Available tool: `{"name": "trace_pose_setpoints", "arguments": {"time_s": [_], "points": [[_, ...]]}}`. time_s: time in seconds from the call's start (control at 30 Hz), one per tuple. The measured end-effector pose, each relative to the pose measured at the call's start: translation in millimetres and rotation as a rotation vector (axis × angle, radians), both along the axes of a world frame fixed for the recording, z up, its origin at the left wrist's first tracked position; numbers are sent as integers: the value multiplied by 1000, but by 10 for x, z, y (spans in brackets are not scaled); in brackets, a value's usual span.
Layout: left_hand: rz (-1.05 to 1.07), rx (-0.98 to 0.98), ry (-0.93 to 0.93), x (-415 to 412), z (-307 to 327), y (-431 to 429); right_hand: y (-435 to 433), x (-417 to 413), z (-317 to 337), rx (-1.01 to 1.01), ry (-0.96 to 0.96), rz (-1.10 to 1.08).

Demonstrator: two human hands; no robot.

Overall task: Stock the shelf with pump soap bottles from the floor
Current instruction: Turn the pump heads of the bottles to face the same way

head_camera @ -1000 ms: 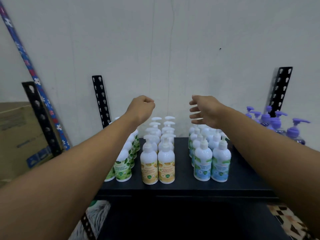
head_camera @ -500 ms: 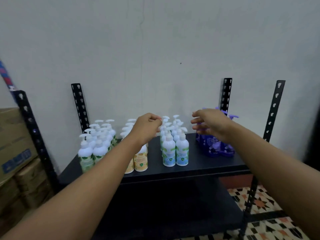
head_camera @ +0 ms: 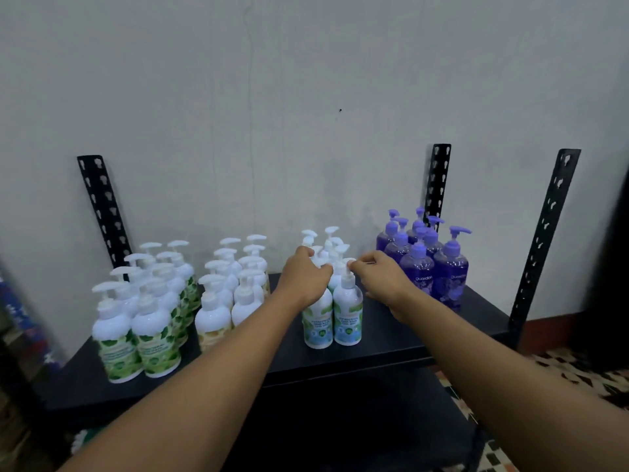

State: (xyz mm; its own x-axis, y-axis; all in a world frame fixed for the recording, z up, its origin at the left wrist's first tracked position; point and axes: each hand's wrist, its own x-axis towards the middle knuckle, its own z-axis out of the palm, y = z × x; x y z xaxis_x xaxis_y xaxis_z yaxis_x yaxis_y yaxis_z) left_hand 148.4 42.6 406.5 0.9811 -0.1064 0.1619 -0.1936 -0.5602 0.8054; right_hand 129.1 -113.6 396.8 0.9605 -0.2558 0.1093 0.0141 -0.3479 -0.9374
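hands at the blue-label bottles [head_camera: 347, 315] — left hand [head_camera: 303, 279] curled over pumps, right hand [head_camera: 381, 279] pinching one; purple bottles [head_camera: 449, 270] read "guardian".

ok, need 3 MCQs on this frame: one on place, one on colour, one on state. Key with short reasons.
1. Where do the purple bottles stand on the shelf?
A. left end
B. middle
C. right end

2. What colour are the labels of the leftmost group of bottles?
A. green
B. red
C. black

3. What are the hands doing?
A. resting on the floor
B. at the pump tops of the blue-label bottles
C. lifting a purple bottle

Key: 1 C, they are the group by the right posts. 2 A, leaf-green print shows. 3 B, left hand and right hand meet over those pumps.
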Motion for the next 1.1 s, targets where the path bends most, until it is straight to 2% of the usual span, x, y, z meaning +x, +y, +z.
{"name": "trace_pose_setpoints", "arguments": {"time_s": [0.47,0.7,1.1], "points": [[-26,-59,60,179,-81,99,-56,57,-145,56,-38,9],[-48,-99,90,140,-37,127,-239,50,-27,153,84,147],[-100,-153,131,156,-39,175,-354,169,82,147,190,257]]}}
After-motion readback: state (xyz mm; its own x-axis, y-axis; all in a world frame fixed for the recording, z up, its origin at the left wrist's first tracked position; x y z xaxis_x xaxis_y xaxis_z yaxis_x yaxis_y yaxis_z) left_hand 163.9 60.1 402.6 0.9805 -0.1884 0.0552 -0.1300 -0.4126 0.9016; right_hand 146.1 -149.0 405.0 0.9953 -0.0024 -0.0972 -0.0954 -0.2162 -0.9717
